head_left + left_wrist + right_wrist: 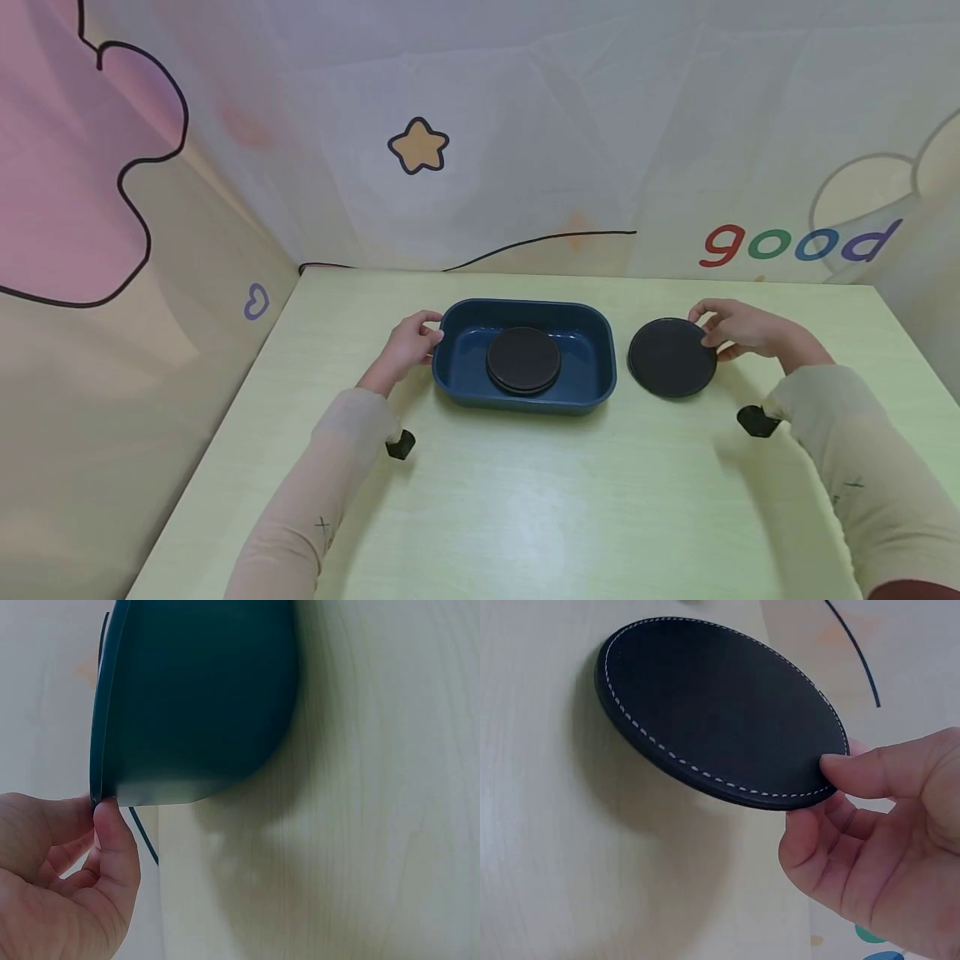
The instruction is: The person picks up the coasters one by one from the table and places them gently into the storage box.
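Note:
A deep blue rectangular baking dish [517, 403] with rounded corners stands on the table. Two or more stacked black round coasters [523, 357] lie inside it, near the middle. My left hand [408, 343] pinches the dish's left rim between thumb and fingers, which the left wrist view shows up close. To the right of the dish, my right hand [750, 327] grips another black coaster [670, 358] by its right edge, thumb on top and fingers beneath. In the right wrist view this coaster [720, 712] has white stitching round its border and is tilted, its shadow falling on the tabletop.
The pale wooden table [510, 508] ends at a printed cloth backdrop [525, 150] behind the dish, and cloth also hangs along the left and right sides. A small black device [401, 444] sits at the left wrist, another [757, 421] at the right.

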{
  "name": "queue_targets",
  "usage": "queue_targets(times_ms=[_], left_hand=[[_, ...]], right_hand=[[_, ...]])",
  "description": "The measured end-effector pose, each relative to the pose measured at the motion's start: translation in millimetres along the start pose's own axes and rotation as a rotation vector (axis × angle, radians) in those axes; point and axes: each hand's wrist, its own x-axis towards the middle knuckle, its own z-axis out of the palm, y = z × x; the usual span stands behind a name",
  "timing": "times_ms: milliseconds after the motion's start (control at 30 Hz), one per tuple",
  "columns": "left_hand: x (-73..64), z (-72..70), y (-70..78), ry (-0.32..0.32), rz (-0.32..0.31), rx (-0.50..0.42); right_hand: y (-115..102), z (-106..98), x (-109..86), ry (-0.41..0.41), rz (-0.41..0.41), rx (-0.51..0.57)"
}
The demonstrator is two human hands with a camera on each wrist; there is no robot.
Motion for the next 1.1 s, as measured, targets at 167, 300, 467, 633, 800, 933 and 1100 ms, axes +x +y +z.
queue_targets(times_ms=[167,300,467,633,800,933,1100], left_hand=[[-0.5,-0.1,0.2,-0.003,0.002,-0.003],[-0.3,0.0,0.3,-0.004,-0.002,0.003],[-0.4,0.1,0.4,-0.001,-0.001,0.005],[-0.4,0.0,0.5,0.0,0.002,0.001],[-0.7,-0.3,0.5,-0.002,0.002,-0.002],[-0.8,-0.4,0.4,-0.006,0.0,-0.005],[0.0,-0.2,0.0,-0.003,-0.001,-0.006]], right_hand=[[-7.7,-5.6,-4.8,0.064,-0.047,0.036],[-14.9,-9.8,-7.7,0.121,-0.079,0.066],[-25.6,-11.4,-10.0,0.196,-0.107,0.101],[-38.1,-7.7,-9.4,0.252,-0.14,0.139],[-52.0,1.3,-7.5,0.255,-0.168,0.226],[-62.2,10.9,-2.7,0.24,-0.197,0.289],[-73.2,24.7,6.5,0.18,-0.199,0.306]])
